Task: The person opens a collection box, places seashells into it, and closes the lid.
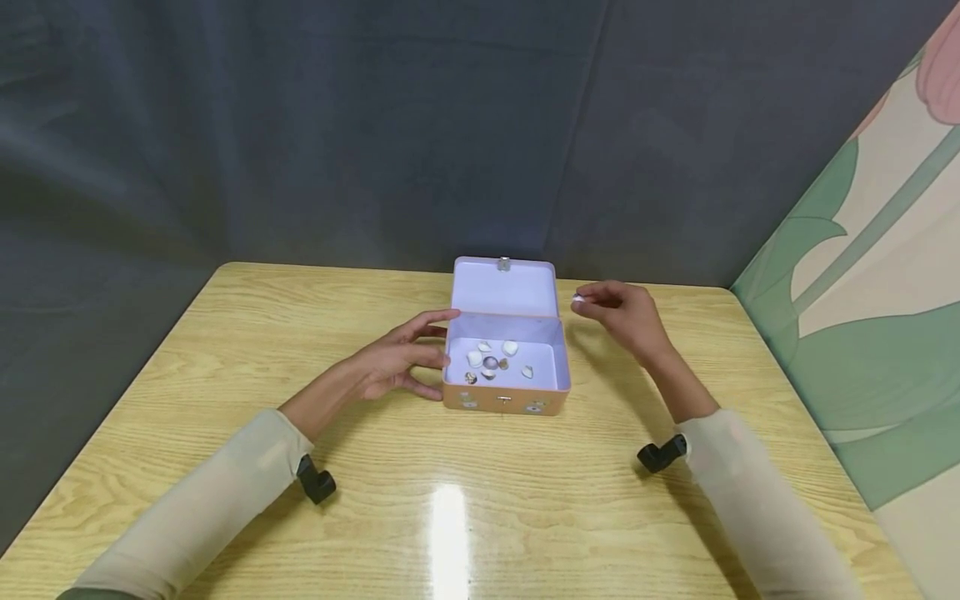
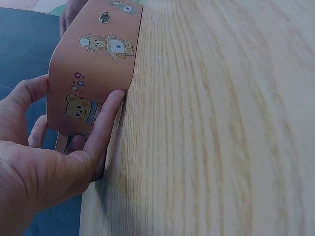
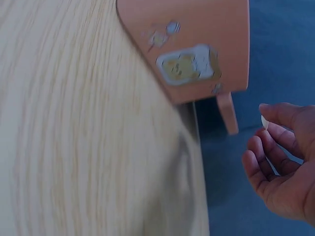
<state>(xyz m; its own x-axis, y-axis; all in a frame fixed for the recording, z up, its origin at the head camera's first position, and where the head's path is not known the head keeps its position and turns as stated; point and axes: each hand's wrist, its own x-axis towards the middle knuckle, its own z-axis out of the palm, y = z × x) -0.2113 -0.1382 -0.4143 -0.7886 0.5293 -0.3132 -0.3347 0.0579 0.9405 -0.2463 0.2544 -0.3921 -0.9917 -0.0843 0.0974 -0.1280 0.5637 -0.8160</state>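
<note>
In the head view, an orange tin box [image 1: 504, 399] with a lilac inside stands on the table, its hinged lid [image 1: 504, 285] raised at the back. Several small shells [image 1: 510, 347], white, brown and purplish, lie scattered on its floor. My left hand [image 1: 382, 362] rests against the box's left side, fingers spread along the rim and front corner. The left wrist view shows bears printed on the tin's front [image 2: 93, 64]. To the right of the lid, my right hand [image 1: 621, 315] pinches a small whitish shell [image 3: 265, 122] between thumb and finger, apart from the box.
The light wooden table [image 1: 360, 517] extends around the box. A dark cloth [image 1: 337, 142] hangs behind its back edge. On the right stands a panel with flowers and leaves [image 1: 885, 358]. A handle [image 3: 227, 113] sticks out from the box in the right wrist view.
</note>
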